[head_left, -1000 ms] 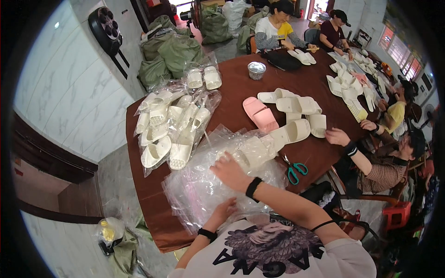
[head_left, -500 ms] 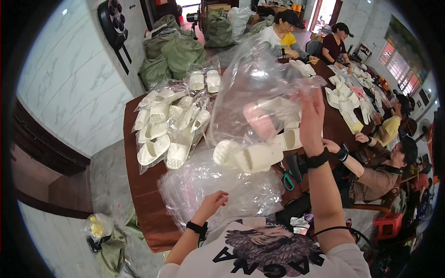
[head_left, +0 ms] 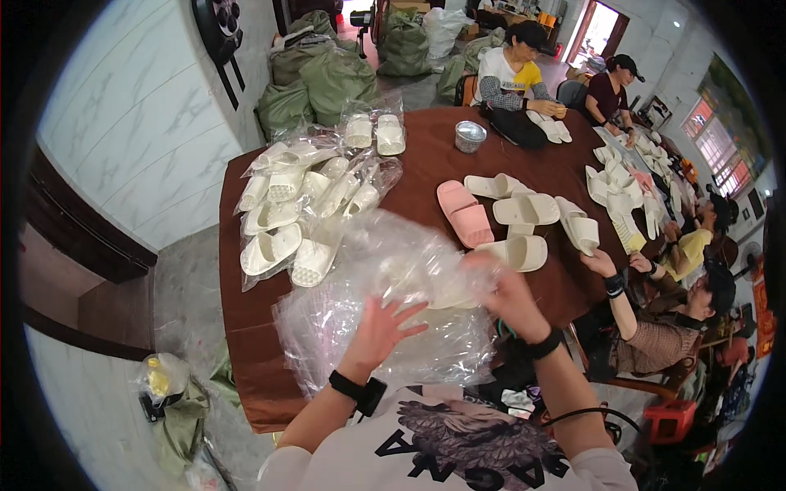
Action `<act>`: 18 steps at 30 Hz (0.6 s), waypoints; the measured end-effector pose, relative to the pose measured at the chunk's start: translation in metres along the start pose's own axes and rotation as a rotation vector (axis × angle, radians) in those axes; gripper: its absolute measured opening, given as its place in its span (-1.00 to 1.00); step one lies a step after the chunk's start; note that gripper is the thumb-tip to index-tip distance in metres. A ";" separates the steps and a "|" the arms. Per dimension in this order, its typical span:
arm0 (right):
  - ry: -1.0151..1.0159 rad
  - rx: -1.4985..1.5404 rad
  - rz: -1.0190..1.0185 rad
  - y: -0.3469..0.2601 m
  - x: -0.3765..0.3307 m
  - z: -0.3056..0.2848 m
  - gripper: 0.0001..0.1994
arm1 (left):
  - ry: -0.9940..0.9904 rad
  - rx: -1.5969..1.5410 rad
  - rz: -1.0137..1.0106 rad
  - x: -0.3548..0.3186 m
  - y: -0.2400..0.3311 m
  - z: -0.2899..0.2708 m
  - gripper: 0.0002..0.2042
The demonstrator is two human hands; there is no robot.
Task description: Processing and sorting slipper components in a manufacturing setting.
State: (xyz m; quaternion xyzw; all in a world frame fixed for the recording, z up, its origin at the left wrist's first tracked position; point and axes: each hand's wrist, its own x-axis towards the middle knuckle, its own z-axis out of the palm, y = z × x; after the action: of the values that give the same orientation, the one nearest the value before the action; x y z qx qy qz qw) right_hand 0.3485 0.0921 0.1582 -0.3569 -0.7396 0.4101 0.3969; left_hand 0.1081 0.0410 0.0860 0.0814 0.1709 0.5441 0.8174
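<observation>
My right hand [head_left: 514, 296] is closed on the edge of a clear plastic bag [head_left: 389, 241], which billows low over the table. My left hand [head_left: 383, 331] is open, its fingers spread just below the bag. White slippers show blurred through the plastic between my hands; the film mostly hides them. Beneath lies a pile of flat clear bags [head_left: 307, 335]. Beyond my right hand are a pink slipper [head_left: 464, 214] and several loose white slippers [head_left: 528, 209].
Bagged white slippers [head_left: 282, 217] crowd the table's left side. A round clear container [head_left: 470, 137] stands farther back on the brown tablecloth [head_left: 426, 164]. At the right, a co-worker's hand [head_left: 600, 263] touches a white slipper [head_left: 580, 227]. Other people sit along the table.
My right hand has brought the bag down and nearer, from high over the table. My left hand has opened and spread its fingers. A co-worker's hand now touches a white slipper.
</observation>
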 end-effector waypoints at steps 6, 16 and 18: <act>-0.416 0.189 0.160 0.049 -0.016 0.023 -0.60 | 0.271 -0.057 0.372 -0.004 0.024 -0.111 -0.70; 0.192 0.341 0.540 0.129 0.017 0.009 -0.71 | 0.443 0.501 0.275 -0.039 0.001 -0.198 -0.53; 0.090 -0.043 -0.048 0.090 0.034 -0.030 -0.71 | 0.418 0.439 0.286 -0.042 0.002 -0.197 -0.54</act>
State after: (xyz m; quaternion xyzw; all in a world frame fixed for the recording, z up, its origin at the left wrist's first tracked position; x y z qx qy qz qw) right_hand 0.3785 0.1676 0.0986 -0.3657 -0.7379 0.3679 0.4318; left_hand 0.0194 -0.0074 -0.0879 0.1654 0.4350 0.6082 0.6430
